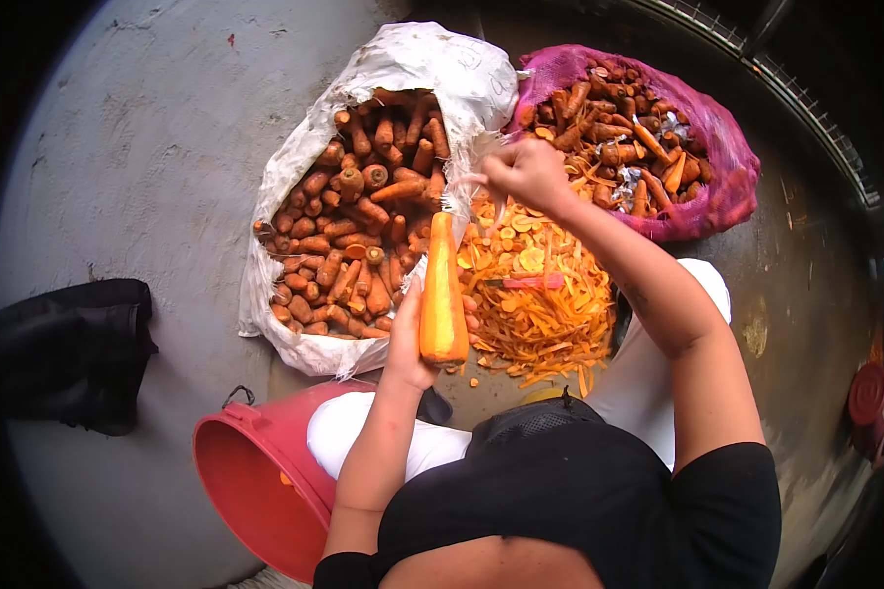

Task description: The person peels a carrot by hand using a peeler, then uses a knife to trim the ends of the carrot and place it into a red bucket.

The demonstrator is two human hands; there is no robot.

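My left hand [410, 334] is closed around the thick end of a large peeled carrot [443, 294], its narrow end pointing away from me. My right hand [527, 175] is raised beyond the carrot's tip with its fingers curled; whatever is in them is blurred and I cannot make it out. Below that hand lies a heap of carrot peelings and cut ends [550, 324], with a pink strip-like object [533, 282] on top. Left of the carrot, an open white sack [275, 177] holds many unpeeled carrots [354, 231].
A magenta mesh sack [732, 167] with carrots and scraps stands at the back right. By my left leg, a red bucket [265, 471] lies tipped on its side. Dark cloth [74, 348] is at the far left, against a grey surface [157, 177].
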